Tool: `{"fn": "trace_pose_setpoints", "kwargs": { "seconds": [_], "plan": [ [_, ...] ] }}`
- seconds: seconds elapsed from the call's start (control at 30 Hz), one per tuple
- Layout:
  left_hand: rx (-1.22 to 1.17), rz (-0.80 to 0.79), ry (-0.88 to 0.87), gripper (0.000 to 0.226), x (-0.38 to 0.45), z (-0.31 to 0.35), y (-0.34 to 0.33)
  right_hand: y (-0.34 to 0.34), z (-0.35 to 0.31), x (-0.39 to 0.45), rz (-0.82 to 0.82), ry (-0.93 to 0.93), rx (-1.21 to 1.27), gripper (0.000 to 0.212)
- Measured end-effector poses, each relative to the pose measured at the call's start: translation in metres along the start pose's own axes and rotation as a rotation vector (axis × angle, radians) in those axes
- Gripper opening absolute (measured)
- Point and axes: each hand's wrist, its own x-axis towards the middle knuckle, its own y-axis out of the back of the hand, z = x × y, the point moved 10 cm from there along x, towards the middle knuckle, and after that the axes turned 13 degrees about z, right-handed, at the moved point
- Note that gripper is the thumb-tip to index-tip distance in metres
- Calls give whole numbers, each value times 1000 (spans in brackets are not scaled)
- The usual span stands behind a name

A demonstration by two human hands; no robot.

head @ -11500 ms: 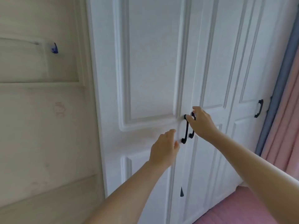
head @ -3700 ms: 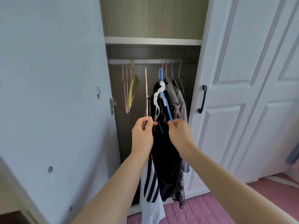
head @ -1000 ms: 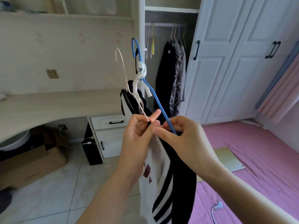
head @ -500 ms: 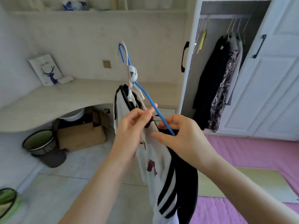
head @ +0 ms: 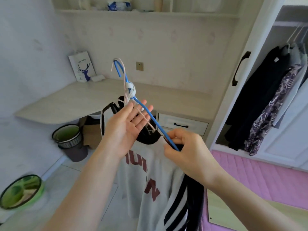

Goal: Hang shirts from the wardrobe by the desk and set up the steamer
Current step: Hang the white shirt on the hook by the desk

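Observation:
My right hand (head: 186, 150) pinches the lower arm of a blue hanger (head: 148, 115) that has a white cloth knot near its neck. A pale pink hanger (head: 124, 77) lies against it, hooks together. A white shirt with dark red letters and black trim (head: 150, 177) hangs from them, and a dark garment with white stripes (head: 185, 202) hangs behind it. My left hand (head: 126, 129) is spread flat with straight fingers, palm toward the hangers and holding nothing. The open wardrobe (head: 266, 90) at right holds dark clothes on its rail. The desk (head: 70, 100) lies ahead.
A white bag with a blue deer (head: 82, 66) stands on the desk's back corner. Under the desk are a green-lined bin (head: 68, 137) and a cardboard box (head: 90, 134). A drawer unit (head: 181, 125) adjoins the wardrobe. A round green mirror (head: 20, 191) lies on the floor at left; a pink mat (head: 260, 179) at right.
My left hand has let go of the hangers and opened flat. The view has swung further left toward the desk. The white shirt's lettered front now faces me.

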Motion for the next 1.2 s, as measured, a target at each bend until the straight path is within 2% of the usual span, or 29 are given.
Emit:
{"fn": "trace_pose_setpoints", "kwargs": {
  "seconds": [0.1,0.23,0.43,0.5,0.6,0.67,0.77,0.83,0.97,1.03,1.2],
  "plan": [
    [-170,-16,22,36,21,31,13,-32,-7,17,-91,28,-3,10],
    [-251,-23,-6,36,45,67,30,-66,-20,53,-136,72,-22,12],
    [-320,90,-72,29,83,102,70,-120,-29,112,-214,170,-123,7],
    [-291,123,-82,25,95,110,83,-142,-32,126,-249,205,-181,14],
    [-194,137,-85,22,112,116,95,-176,-47,142,-202,287,-272,36],
    [-172,138,-105,34,122,120,103,-201,-57,149,-153,320,-302,43],
    [-186,117,-152,61,133,133,117,-230,-60,164,-92,325,-232,29],
    [-165,104,-182,61,142,145,125,-248,-58,175,-105,301,-186,20],
    [-59,122,-232,69,161,166,139,-275,-66,196,-125,287,-85,16],
    [-1,119,-273,64,172,177,148,-286,-70,211,-99,289,-47,18],
    [155,204,-329,34,204,202,179,-314,-65,259,-67,313,-36,21]
  ]
}}
